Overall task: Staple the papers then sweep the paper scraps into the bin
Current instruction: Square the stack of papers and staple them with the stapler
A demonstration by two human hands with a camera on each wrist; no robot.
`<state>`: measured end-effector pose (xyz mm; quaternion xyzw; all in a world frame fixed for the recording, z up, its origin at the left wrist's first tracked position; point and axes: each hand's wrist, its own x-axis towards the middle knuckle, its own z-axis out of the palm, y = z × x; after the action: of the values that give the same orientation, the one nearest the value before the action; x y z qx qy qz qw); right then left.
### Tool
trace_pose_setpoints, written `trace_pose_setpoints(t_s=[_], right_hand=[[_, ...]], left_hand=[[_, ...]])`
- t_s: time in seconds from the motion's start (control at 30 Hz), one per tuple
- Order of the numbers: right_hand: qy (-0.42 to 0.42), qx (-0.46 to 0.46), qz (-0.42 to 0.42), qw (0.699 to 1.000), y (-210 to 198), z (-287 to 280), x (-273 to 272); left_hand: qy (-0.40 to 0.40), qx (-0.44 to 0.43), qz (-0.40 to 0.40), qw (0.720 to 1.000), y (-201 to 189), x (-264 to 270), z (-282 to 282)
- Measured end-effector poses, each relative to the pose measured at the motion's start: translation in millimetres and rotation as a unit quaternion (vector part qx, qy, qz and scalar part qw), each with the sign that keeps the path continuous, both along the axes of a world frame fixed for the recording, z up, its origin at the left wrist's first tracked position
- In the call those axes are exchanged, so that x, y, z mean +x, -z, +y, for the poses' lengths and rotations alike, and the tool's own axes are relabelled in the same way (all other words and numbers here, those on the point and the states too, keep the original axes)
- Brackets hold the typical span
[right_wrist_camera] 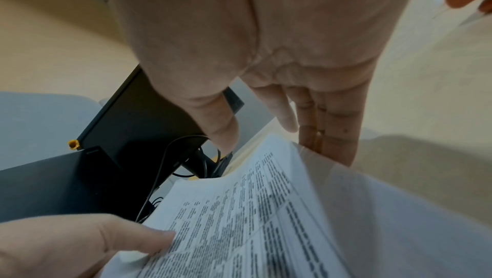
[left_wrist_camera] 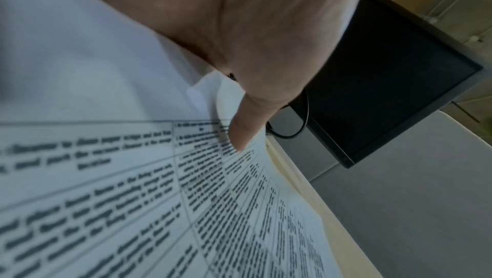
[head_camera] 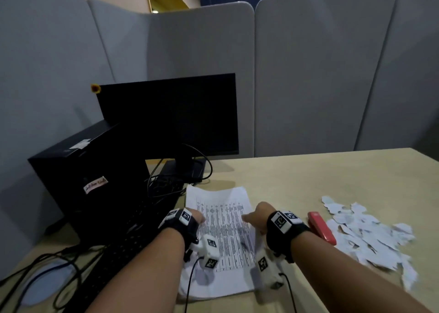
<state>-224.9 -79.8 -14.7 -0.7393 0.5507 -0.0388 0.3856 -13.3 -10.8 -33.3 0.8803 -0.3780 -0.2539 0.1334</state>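
Note:
A stack of printed papers [head_camera: 221, 229] lies on the beige desk [head_camera: 308, 177] between my hands. My left hand [head_camera: 198, 219] grips the stack's left edge, its thumb [left_wrist_camera: 241, 133] on the top sheet [left_wrist_camera: 133, 177]. My right hand [head_camera: 251, 217] is at the right edge, with straight fingers [right_wrist_camera: 335, 135] behind the raised paper edge [right_wrist_camera: 239, 219] and the thumb held off the sheet. A red stapler [head_camera: 322, 228] lies just right of my right wrist. A heap of white paper scraps [head_camera: 370, 234] is spread right of the stapler. No bin shows in any view.
A black monitor [head_camera: 171, 115] stands behind the papers, with a black computer tower [head_camera: 88, 172] to its left. A black keyboard [head_camera: 133, 236] and loose cables [head_camera: 166, 182] lie left of the papers. Grey partition panels [head_camera: 308, 75] wall in the desk.

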Motion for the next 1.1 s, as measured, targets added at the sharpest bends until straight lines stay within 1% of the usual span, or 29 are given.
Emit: trace_pose_setpoints(t_s=[0.03, 0.07, 0.1, 0.13, 0.17, 0.2, 0.3, 0.33, 0.37, 0.4, 0.43, 0.5, 0.57, 0.63, 0.67, 0.73, 0.8, 0.9, 0.93, 1.0, 1.03, 1.1], right_hand=[[0.005, 0.005, -0.005, 1.0, 0.4, -1.5, -1.9], [0.009, 0.012, -0.002, 1.0, 1.1, -2.7, -3.7], [0.008, 0.015, -0.001, 1.0, 2.1, -5.1, -6.1], [0.009, 0.021, -0.004, 1.0, 2.1, -6.9, -9.1], [0.012, 0.025, -0.017, 0.999, 4.3, -11.2, -12.6], [0.025, 0.032, -0.048, 0.998, 4.5, -14.4, -16.6], [0.065, 0.056, -0.17, 0.982, -7.0, -24.0, -28.3], [0.065, 0.053, -0.225, 0.971, -16.2, -25.1, -31.3], [0.062, 0.05, -0.293, 0.953, -26.3, -26.1, -34.5], [0.067, 0.053, -0.355, 0.931, -36.3, -27.0, -37.3], [0.068, 0.055, -0.408, 0.909, -48.3, -25.9, -40.0], [0.059, 0.029, -0.466, 0.882, -68.0, -22.2, -44.6], [0.039, -0.009, -0.485, 0.873, -80.2, -18.0, -46.1], [0.018, -0.041, -0.486, 0.873, -86.9, -9.8, -44.7], [0.012, -0.05, -0.489, 0.871, -87.6, -6.1, -43.6], [0.004, -0.058, -0.493, 0.868, -86.8, 1.2, -43.0], [0.007, -0.053, -0.492, 0.869, -81.0, 7.5, -43.2], [0.016, -0.046, -0.484, 0.873, -73.8, 13.9, -45.3], [0.019, -0.047, -0.484, 0.873, -73.3, 13.2, -46.6], [0.024, -0.05, -0.489, 0.871, -71.9, 11.3, -48.4], [0.022, -0.049, -0.485, 0.873, -69.8, 12.3, -49.1], [0.014, -0.042, -0.456, 0.889, -62.2, 17.5, -50.2]], left_hand=[[0.0, 0.01, 0.006, 1.0, 0.0, -2.4, 0.2], [0.009, -0.001, 0.002, 1.0, 3.3, -3.9, 2.0], [-0.013, -0.032, 0.014, 0.999, 1.8, -6.0, 5.8], [-0.039, -0.079, 0.027, 0.996, 0.9, -6.4, 7.7], [-0.065, -0.135, 0.058, 0.987, -2.9, -7.1, 10.0], [-0.062, -0.196, 0.086, 0.975, -8.4, -9.5, 12.3], [0.024, -0.329, 0.175, 0.928, -35.7, -22.8, 28.8], [0.044, -0.358, 0.208, 0.909, -47.4, -27.9, 35.8], [0.061, -0.379, 0.236, 0.893, -57.5, -32.0, 42.4], [0.078, -0.394, 0.245, 0.883, -68.1, -36.1, 49.2], [0.09, -0.411, 0.243, 0.874, -76.5, -37.4, 53.4], [0.101, -0.452, 0.225, 0.857, -92.3, -39.4, 60.6], [0.082, -0.513, 0.21, 0.829, -106.4, -41.6, 63.4], [0.051, -0.565, 0.183, 0.803, -118.4, -45.9, 63.7], [0.038, -0.581, 0.161, 0.797, -124.9, -50.7, 65.3], [0.028, -0.597, 0.115, 0.793, -129.9, -59.7, 69.1], [0.038, -0.597, 0.087, 0.796, -126.3, -66.7, 74.8], [0.035, -0.593, 0.08, 0.801, -120.6, -71.5, 79.8], [0.035, -0.593, 0.082, 0.8, -122.5, -72.2, 81.0], [0.034, -0.591, 0.061, 0.804, -128.5, -72.9, 83.7], [0.036, -0.588, 0.042, 0.807, -129.1, -72.0, 84.7], [0.045, -0.588, 0.011, 0.808, -125.3, -70.0, 85.9]])
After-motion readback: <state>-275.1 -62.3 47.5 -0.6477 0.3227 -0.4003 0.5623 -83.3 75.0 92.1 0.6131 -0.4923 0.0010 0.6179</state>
